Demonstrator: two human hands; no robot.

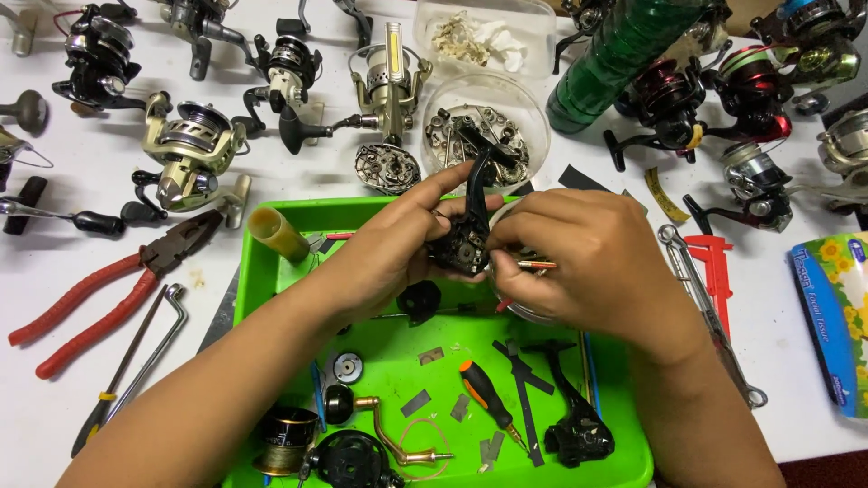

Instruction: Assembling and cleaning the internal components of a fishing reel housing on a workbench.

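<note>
At the centre of the frame, the left hand (398,244) grips a black reel body (466,237) over the green tray (253,280), and the right hand (579,262) pinches a thin tool (535,265) against it. The tray holds a screwdriver (484,390) and loose reel parts. Above it, a round clear bowl (535,122) contains small metal pieces.

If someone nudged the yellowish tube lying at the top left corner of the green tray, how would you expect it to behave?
The yellowish tube is a round cylinder lying on its side, so it would probably roll. It rests against the green tray rim, which may check it. It looks hollow at the end, so likely light.
</note>
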